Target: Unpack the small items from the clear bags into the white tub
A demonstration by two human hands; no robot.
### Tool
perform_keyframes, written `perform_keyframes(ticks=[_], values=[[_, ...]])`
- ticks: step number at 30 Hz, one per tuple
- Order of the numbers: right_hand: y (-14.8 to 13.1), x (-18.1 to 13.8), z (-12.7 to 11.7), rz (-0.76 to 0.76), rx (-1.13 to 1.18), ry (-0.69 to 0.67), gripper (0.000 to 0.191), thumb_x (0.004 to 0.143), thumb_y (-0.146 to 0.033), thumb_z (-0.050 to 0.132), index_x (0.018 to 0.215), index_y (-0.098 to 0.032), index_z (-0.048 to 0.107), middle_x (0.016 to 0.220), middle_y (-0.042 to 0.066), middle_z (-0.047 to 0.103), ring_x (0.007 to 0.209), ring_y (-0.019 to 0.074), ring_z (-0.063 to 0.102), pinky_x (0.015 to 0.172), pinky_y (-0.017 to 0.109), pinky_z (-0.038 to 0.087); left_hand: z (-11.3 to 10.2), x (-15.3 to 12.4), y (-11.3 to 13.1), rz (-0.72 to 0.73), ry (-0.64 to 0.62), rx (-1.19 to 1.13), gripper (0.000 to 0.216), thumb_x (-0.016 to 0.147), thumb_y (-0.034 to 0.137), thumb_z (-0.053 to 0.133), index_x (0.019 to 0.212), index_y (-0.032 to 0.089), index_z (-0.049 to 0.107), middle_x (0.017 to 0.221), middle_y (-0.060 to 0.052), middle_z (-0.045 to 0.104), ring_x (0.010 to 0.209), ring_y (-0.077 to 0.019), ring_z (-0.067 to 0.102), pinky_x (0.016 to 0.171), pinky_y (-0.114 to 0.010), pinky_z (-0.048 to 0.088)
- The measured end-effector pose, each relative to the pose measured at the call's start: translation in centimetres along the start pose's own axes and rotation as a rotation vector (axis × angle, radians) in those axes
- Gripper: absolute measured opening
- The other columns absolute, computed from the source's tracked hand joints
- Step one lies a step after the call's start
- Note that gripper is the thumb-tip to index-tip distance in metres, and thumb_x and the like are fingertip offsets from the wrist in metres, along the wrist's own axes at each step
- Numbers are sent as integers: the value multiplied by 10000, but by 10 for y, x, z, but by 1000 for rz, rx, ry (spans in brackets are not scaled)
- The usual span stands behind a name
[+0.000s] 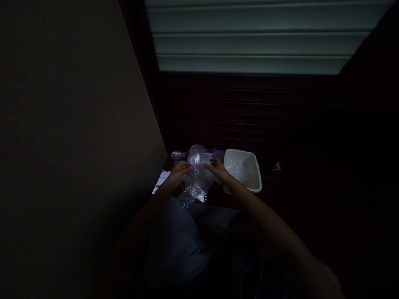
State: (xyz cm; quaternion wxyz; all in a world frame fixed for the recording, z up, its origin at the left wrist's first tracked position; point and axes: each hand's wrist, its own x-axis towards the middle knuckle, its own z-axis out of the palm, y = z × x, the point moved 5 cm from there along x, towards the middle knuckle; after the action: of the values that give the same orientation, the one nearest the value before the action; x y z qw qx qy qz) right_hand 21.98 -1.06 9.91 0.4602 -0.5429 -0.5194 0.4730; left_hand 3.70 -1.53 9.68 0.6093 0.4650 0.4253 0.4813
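Note:
A crumpled heap of clear plastic bags (196,174) lies on a dark surface between my two hands, shiny where light catches it. My left hand (179,172) is at the heap's left side, its fingers drawn close together on the edge of a bag; the dim light hides the exact grip. On the other side, my right hand (217,168) is held over the plastic with thumb and fingers spread apart, holding nothing visible. Just right of that hand stands a white plastic basin (256,172) with more clear plastic inside.
A phone with a lit screen (161,181) lies left of my left hand, near a plain wall (93,104). Behind the surface rises dark slatted panelling (224,112), with pale slats (249,43) above. The right side is very dark.

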Motion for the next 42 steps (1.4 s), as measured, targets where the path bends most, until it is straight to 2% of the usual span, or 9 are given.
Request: perform_keyframes(ticks=[5, 10, 14, 17, 25, 30, 32, 37, 42], values=[[0, -10, 13, 175, 131, -210, 616, 647, -503, 568, 1184, -265, 382, 1228, 74, 429, 1085, 190, 439, 838, 325, 387, 9, -4, 12, -12, -70, 42, 257, 585, 298, 670, 774, 173, 549, 762, -13, 584, 701, -126, 552, 642, -239, 404], [-6, -16, 26, 121, 158, -418, 373, 621, -423, 625, 924, -213, 566, 977, 38, 583, 866, 147, 546, 745, 269, 412, 11, -2, 15, 21, -94, 186, 235, 588, 305, 656, 749, 162, 563, 712, -7, 574, 648, -122, 538, 602, -233, 385], [3, -6, 28, 74, 97, -337, 339, 524, -326, 699, 786, -154, 571, 671, -14, 579, 594, 88, 527, 569, 204, 399, 3, 4, 7, 38, -71, 250, 268, 575, 319, 657, 745, 143, 548, 698, -3, 562, 635, -116, 528, 583, -222, 381], [12, 1, 28, 47, 86, -281, 310, 538, -327, 680, 760, -150, 556, 568, -44, 534, 491, 62, 476, 481, 182, 360, -2, 6, -1, 17, -76, 257, 309, 584, 349, 641, 782, 137, 535, 730, -12, 561, 651, -120, 534, 581, -223, 393], [4, 0, 22, -86, 140, -257, 262, 597, -276, 616, 824, -146, 607, 565, -43, 523, 494, 60, 461, 518, 215, 393, -6, 5, -8, -28, -44, 211, 333, 574, 323, 645, 852, 154, 570, 757, -14, 576, 644, -113, 545, 575, -230, 413], [5, 0, 19, -55, 182, -232, 205, 565, -243, 619, 741, -141, 647, 583, -27, 554, 523, 64, 469, 536, 215, 385, -7, 7, -11, 21, -31, 282, 226, 601, 281, 606, 758, 118, 624, 680, -24, 597, 582, -113, 531, 553, -232, 403], [8, 1, 19, -47, 189, -236, 159, 555, -198, 600, 695, -145, 652, 559, -31, 551, 519, 64, 469, 537, 211, 380, -6, 8, -7, 89, -22, 374, 166, 613, 248, 580, 708, 122, 633, 655, -21, 598, 582, -122, 529, 556, -239, 402], [12, 4, 18, -20, 179, -216, 160, 548, -117, 505, 624, -156, 640, 625, -13, 596, 560, 77, 495, 567, 217, 392, 1, 6, 9, 456, -46, 554, 138, 627, 123, 504, 629, 154, 639, 728, -33, 601, 725, -140, 547, 684, -264, 420], [6, 3, 15, -80, 38, -199, 222, 592, -113, 455, 697, -169, 642, 703, 2, 615, 667, 113, 533, 657, 254, 410, 2, 3, 10, 580, -31, 686, 228, 663, 71, 442, 677, 167, 648, 772, -35, 577, 765, -136, 538, 699, -266, 423]])
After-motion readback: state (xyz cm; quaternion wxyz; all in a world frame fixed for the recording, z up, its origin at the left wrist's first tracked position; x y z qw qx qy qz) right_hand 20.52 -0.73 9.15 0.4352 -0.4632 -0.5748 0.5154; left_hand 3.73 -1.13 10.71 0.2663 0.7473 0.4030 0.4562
